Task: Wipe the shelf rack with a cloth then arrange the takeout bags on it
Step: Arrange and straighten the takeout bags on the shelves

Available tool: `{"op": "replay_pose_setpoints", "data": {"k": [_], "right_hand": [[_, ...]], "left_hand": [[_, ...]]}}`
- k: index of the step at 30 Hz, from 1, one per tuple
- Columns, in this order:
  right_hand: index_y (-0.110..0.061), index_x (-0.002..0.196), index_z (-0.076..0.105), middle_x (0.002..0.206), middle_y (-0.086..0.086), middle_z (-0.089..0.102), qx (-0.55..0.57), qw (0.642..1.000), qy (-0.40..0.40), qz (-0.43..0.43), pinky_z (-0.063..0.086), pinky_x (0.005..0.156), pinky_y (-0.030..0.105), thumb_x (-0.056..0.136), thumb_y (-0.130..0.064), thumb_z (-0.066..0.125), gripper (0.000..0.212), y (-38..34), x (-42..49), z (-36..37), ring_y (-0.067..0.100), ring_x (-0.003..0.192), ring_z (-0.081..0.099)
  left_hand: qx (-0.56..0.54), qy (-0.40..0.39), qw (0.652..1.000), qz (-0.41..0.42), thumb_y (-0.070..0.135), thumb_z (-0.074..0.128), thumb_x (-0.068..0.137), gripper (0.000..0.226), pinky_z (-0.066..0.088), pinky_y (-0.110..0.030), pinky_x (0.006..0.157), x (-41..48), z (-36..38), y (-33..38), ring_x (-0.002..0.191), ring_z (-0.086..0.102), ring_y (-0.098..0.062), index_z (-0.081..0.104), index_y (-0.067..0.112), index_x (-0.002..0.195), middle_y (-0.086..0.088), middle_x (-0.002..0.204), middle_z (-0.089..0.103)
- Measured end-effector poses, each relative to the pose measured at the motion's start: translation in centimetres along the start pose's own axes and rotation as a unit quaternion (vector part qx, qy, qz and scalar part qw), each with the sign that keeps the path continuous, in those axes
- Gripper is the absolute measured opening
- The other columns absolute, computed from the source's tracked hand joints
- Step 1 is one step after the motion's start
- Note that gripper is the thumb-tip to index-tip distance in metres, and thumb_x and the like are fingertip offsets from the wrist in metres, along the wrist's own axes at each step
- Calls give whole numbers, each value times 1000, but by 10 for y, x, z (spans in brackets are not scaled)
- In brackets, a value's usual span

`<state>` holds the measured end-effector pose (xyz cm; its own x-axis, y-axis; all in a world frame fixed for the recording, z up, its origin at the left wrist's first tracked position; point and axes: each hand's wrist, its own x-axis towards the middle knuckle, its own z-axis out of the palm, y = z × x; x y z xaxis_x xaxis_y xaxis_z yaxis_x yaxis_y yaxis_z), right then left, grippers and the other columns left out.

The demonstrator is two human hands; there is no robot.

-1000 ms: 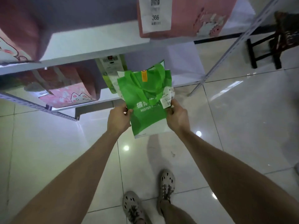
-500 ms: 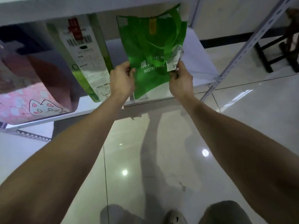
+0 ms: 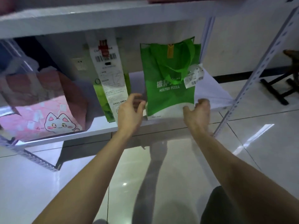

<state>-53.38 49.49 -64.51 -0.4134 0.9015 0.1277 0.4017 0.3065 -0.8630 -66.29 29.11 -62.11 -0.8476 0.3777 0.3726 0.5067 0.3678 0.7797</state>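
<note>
A green "Mister Pizza" takeout bag with a receipt stapled to it stands upright on the lower white shelf of the rack. My left hand is just left of the bag's lower corner, fingers spread and off it. My right hand is at the bag's lower right corner, fingers loosely curled; whether they touch the bag is unclear. To the left stand a pale green bag with a long receipt and a pink cat-print bag.
An upper white shelf runs across the top, close above the bags. A perforated metal upright bounds the rack on the right. A dark stool stands beyond it. Glossy floor tiles lie below.
Both hands carried the green bag forward and set it upright on the lower shelf. Both then opened and drew back to its lower corners. The view moved closer and lower.
</note>
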Motion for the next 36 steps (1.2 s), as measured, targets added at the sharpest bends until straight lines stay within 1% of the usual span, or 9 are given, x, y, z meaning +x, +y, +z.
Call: {"op": "replay_pose_setpoints", "data": {"k": [2, 6, 9, 12, 15, 18, 23, 28, 36], "right_hand": [[-17, 115, 55, 105, 1, 62, -4, 999, 37, -30, 58, 85, 48, 90, -27, 69, 30, -5, -34, -1, 23, 94, 63], [-23, 115, 62, 108, -5, 68, -15, 968, -181, -176, 60, 87, 46, 99, -27, 64, 16, -56, -88, 34, 13, 93, 67], [-16, 159, 36, 152, 5, 54, -15, 948, -252, -192, 50, 111, 46, 102, -28, 66, 65, -112, -92, 76, 25, 133, 58], [-12, 157, 35, 141, 7, 64, -4, 955, -284, -84, 59, 97, 45, 102, -20, 67, 65, -147, -78, 109, 30, 124, 66], [-14, 114, 58, 118, 5, 73, -50, 955, -271, -107, 58, 78, 38, 103, -20, 65, 15, -144, -76, 112, 28, 105, 72], [-19, 100, 58, 108, 3, 72, -65, 949, -274, -143, 57, 77, 37, 106, -20, 60, 6, -129, -96, 92, 24, 96, 70], [-23, 95, 59, 105, -8, 68, -72, 932, -297, -193, 62, 77, 34, 106, -28, 60, 12, -115, -145, 41, 7, 89, 66], [-23, 90, 59, 92, -10, 59, -83, 920, -266, -276, 57, 71, 28, 107, -33, 56, 19, -142, -186, -24, 5, 78, 59], [-26, 113, 63, 115, -7, 73, 43, 899, -163, -403, 63, 77, 33, 103, -25, 61, 11, -317, -140, -106, 18, 94, 72]], "left_hand": [[26, 76, 996, -25, 30, 71, 101, 11, 56, -37, 71, -17, -25, -2, 75, 66, -8, 61, 25, 99, 12, 82, 68], [81, 202, 973, -83, 28, 74, 97, 27, 54, -49, 80, -16, -72, -18, 86, 57, -19, 53, 16, 108, -2, 107, 59], [72, 117, 981, -139, 28, 74, 98, 53, 52, -39, 104, 3, -91, -32, 117, 60, -16, 51, 13, 142, -5, 139, 63], [80, 16, 987, -138, 24, 68, 103, 34, 48, -30, 90, 17, -102, -37, 110, 66, -22, 60, 16, 136, -3, 126, 73], [99, 19, 984, -145, 21, 61, 105, 10, 50, -34, 81, 12, -115, -35, 98, 69, -28, 64, 19, 114, 3, 104, 75], [98, 1, 988, -118, 23, 61, 102, 7, 62, -46, 81, -9, -136, -36, 89, 73, -23, 61, 29, 105, 11, 94, 77], [95, -40, 992, -66, 21, 66, 105, 15, 64, -41, 83, -64, -174, 2, 89, 71, 0, 59, 30, 96, 19, 93, 74], [92, -56, 994, 4, 19, 66, 105, 9, 64, -41, 82, -103, -224, 45, 96, 73, -2, 69, 28, 108, 21, 100, 77], [83, 70, 980, 167, 16, 66, 104, 19, 62, -20, 77, -13, -321, 181, 89, 75, -4, 68, 18, 123, 16, 102, 77]]}}
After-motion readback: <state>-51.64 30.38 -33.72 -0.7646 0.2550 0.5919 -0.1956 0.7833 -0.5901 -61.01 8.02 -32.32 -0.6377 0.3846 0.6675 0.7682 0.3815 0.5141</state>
